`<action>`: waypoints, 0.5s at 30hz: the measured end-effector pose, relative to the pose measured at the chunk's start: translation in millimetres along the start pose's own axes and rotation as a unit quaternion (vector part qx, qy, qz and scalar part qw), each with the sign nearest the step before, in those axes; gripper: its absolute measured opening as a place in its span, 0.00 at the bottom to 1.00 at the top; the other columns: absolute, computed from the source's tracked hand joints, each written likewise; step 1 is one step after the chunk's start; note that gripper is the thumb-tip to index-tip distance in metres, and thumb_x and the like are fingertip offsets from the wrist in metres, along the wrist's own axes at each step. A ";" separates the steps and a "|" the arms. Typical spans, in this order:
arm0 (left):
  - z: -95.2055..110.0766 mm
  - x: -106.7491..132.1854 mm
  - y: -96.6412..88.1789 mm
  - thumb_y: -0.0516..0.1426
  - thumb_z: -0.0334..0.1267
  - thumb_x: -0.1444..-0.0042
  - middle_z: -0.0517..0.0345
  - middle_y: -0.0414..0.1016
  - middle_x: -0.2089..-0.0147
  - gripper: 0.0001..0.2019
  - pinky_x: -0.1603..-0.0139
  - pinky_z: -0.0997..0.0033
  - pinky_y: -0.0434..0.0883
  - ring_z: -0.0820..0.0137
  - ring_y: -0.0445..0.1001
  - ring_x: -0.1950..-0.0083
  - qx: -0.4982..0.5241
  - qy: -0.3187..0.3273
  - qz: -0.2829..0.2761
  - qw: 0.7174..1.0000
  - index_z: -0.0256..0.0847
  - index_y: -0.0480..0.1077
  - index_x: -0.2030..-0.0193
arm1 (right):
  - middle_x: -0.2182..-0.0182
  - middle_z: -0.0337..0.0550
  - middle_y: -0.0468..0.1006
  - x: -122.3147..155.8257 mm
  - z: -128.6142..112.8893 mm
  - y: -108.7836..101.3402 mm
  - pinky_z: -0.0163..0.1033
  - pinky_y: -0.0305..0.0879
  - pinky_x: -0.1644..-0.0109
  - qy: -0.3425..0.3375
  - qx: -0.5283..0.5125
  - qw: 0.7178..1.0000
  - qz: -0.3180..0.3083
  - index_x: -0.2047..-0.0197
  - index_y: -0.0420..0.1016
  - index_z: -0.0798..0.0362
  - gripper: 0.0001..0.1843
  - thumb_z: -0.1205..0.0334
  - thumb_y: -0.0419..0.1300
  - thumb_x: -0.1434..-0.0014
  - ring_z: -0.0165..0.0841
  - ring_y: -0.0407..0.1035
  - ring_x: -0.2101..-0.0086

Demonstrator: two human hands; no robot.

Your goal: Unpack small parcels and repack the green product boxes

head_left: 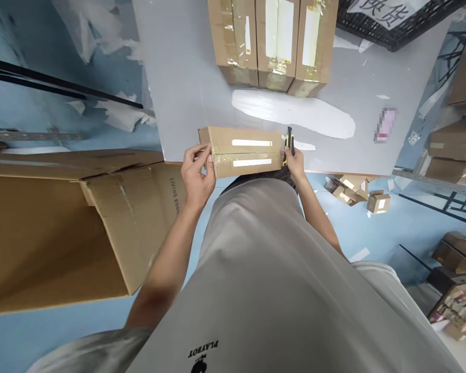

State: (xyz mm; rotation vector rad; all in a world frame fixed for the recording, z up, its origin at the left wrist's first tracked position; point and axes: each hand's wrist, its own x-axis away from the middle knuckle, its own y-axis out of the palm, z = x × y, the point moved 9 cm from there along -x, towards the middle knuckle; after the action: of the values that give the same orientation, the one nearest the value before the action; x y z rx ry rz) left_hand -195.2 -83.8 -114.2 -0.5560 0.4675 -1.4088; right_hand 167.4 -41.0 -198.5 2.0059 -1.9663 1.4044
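Nearest the camera, the person's grey shirt fills the lower middle of the view, with both forearms reaching forward past it. The left hand is closed on the left end of a small cardboard box, fingers curled over its top edge and thumb against its near face. The right hand is at the box's right end, wrapped around a yellow and black utility knife that points away from the body, just beside the box. The box lies lengthwise at the near edge of a grey table; it is sealed with clear tape and bears two white strips. Beside the person's left arm stands a large open carton, and on the blue floor to the right lie a few small boxes. Farther along the table is a long white patch, then three taped boxes set side by side, touching. At the table's far right corner sits a black crate.
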 end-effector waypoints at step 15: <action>-5.4 -44.8 145.4 0.54 0.69 0.18 0.40 0.83 0.25 0.35 0.18 0.43 0.79 0.47 0.82 0.23 0.165 -0.030 -0.140 0.976 0.46 0.80 0.24 | 0.41 0.70 0.89 52.4 -28.5 -128.4 0.53 0.78 0.35 0.015 0.223 0.967 0.124 0.31 0.77 0.58 0.25 0.55 0.46 0.16 0.56 0.84 0.42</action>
State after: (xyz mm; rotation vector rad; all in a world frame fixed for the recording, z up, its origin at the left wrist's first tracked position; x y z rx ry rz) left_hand -89.5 -29.0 -209.0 -0.4009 0.1012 -1.6918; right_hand 244.4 -39.2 -79.7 1.9117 -2.0957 2.0851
